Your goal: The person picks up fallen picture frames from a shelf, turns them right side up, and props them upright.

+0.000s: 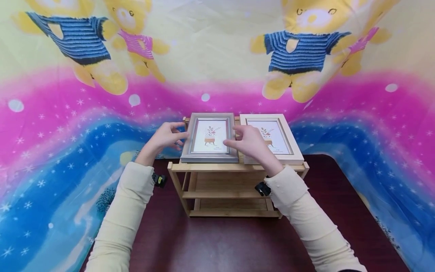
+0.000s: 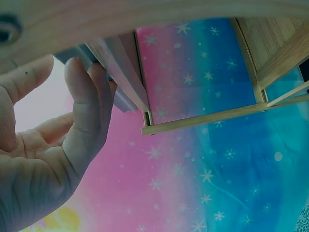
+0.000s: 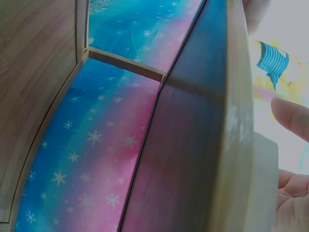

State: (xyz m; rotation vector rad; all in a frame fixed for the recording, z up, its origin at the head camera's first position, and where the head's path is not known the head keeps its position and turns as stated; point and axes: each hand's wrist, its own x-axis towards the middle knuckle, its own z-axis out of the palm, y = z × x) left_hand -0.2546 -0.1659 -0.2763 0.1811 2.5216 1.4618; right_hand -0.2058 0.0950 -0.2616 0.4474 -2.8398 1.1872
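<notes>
A silver-grey picture frame (image 1: 210, 157) with a plant print lies face up on the left of the wooden rack's (image 1: 217, 166) top. Beside it on the right lies a cream-white picture frame (image 1: 295, 140) with a similar print. My left hand (image 1: 167, 136) is at the silver frame's left edge, fingers loosely bent; the left wrist view shows the fingertips (image 2: 77, 65) right by the grey edge. My right hand (image 1: 249, 140) reaches over the gap between the frames, its thumb above the silver frame's right border. It covers part of the white frame.
Below the top, the rack has lower slatted shelves (image 1: 234, 204). It stands on a dark red-brown table (image 1: 224, 241). A printed cloth with bears and snowflakes (image 1: 217, 56) hangs close behind and along both sides.
</notes>
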